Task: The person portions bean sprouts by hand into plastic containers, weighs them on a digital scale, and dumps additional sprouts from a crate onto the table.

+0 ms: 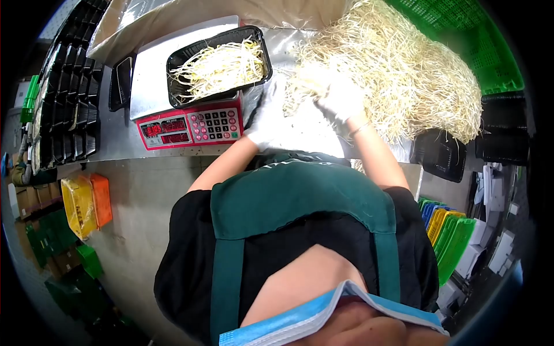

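A large heap of bean sprouts covers the right part of the metal table. My right hand, in a white glove, is at the heap's left edge with its fingers bent around some sprouts. To its left, my gloved left hand is beside the scale; glare washes out its fingers. A black tray with sprouts lies tilted on the red scale, whose red digits are lit.
Stacked black trays stand at the left, with another black tray beside the scale. A green basket is behind the heap. One black tray sits at the table's right front edge. Coloured crates are at the lower right.
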Available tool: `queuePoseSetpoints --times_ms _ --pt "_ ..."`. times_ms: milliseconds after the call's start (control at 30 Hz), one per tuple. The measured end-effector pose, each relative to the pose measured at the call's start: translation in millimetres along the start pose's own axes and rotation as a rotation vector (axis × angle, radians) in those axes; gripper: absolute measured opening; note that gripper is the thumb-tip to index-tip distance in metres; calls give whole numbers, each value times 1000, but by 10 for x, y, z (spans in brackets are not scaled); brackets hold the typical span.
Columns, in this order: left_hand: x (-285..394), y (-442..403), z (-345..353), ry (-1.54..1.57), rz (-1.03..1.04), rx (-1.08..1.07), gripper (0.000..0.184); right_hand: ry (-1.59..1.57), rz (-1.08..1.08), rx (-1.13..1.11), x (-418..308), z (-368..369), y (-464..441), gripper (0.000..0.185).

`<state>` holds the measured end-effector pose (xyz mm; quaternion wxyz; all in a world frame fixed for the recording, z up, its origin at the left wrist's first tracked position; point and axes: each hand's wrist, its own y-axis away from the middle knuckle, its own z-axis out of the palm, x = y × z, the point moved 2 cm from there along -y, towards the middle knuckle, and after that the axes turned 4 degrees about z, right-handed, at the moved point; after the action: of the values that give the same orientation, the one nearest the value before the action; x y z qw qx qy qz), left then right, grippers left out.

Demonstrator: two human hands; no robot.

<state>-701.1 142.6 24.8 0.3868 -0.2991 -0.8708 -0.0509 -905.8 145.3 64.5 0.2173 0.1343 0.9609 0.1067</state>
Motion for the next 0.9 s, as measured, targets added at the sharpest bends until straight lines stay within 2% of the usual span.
queuePoseSetpoints --times_ms 67,100,133,167,200,267,300,333,367,433,467,500,533,600,633,667,700,733,767,833,867,900 --pt "159 123 -212 91 -23 -7 105 -66 -250 176 170 -74 -53 84" --pt "237 130 -284 101 50 66 105 -24 -270 101 173 -113 -50 74" --pt "275 125 -325 112 123 139 106 -25 -270 104 141 -76 13 74" --pt "240 105 -234 -175 247 133 108 32 -368 118 77 -22 113 73" --pt "226 -14 -125 -173 246 131 108 90 -465 131 41 45 169 72" --pt "288 -300 163 -703 587 14 116 59 -519 94 101 239 179 79" --pt "299 -417 161 -465 516 -140 91 121 -596 200 126 220 254 84" --pt "256 -489 172 -466 519 -139 91 151 -633 258 172 168 292 86" --pt "130 -563 246 -429 493 -180 82 182 -668 320 221 119 327 89" --pt "64 -718 318 -387 471 -224 74 108 -546 246 517 2 364 104" --pt "99 -785 318 -408 494 -149 71 70 -483 205 584 -37 385 112" --pt "131 -804 328 -425 514 -77 69 -102 -477 149 599 -62 299 108" --pt "156 -804 347 -419 515 -85 69 -104 -468 146 610 -68 261 108" --pt "253 -917 267 -369 289 -249 67 -117 -245 72 572 -158 174 94" --pt "323 -941 184 -374 296 -241 67 -357 -466 245 497 -259 250 80" --pt "379 -891 85 -371 340 -89 63 -356 -471 252 498 -322 244 80" --pt "420 -828 4 -361 380 54 58 -233 -430 259 514 -357 267 73" --pt "405 -802 -2 -360 379 48 58 -110 -385 261 534 -387 292 66" --pt "360 -770 23 -404 409 65 53 -2 -330 157 518 -466 273 56" --pt "285 -707 5 -451 440 88 48 95 -247 69 651 -622 175 61" --pt "248 -656 -27 -423 384 29 43 192 -164 -16 740 -709 141 66" --pt "231 -614 -62 -395 328 -28 38 196 -167 -12 777 -850 192 66"
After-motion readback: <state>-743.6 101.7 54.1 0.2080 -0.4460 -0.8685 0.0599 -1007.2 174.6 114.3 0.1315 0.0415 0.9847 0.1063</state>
